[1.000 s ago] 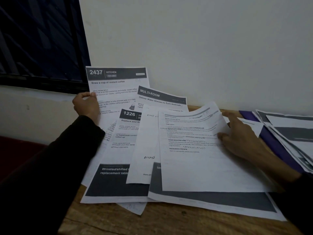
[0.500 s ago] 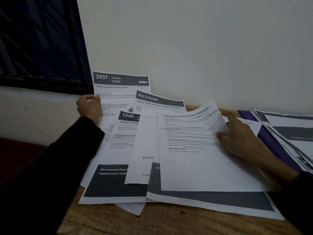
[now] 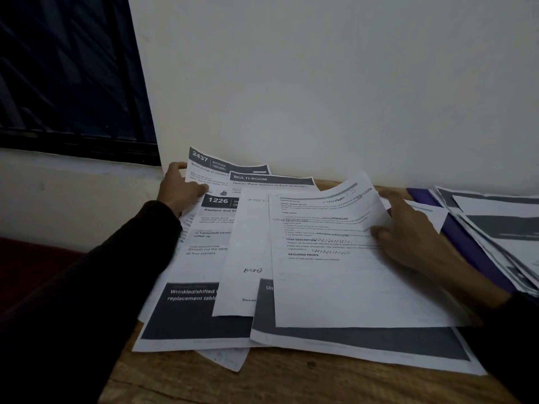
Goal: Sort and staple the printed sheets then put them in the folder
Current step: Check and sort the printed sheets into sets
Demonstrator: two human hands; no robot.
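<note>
Several printed sheets lie fanned over a wooden table (image 3: 291,383). My left hand (image 3: 180,191) pinches the left edge of the sheet headed 2437 KITCHEN (image 3: 215,170), which tilts back near the wall. Below it lie the 1226 sheet (image 3: 204,258) and the MULTI-ROOM sheet (image 3: 271,180). My right hand (image 3: 408,228) grips the right edge of the topmost text sheet (image 3: 335,281), thumb on top. A purple folder (image 3: 466,243) lies at the right under my right forearm. No stapler is in view.
A second stack of printed sheets (image 3: 501,228) rests on the purple folder at the far right. A white wall (image 3: 320,83) rises right behind the table. A dark window (image 3: 67,77) and its sill are at the left.
My left hand has lowered the 2437 sheet from nearly upright toward the table, so it leans back flatter. My right hand keeps its hold on the top sheet.
</note>
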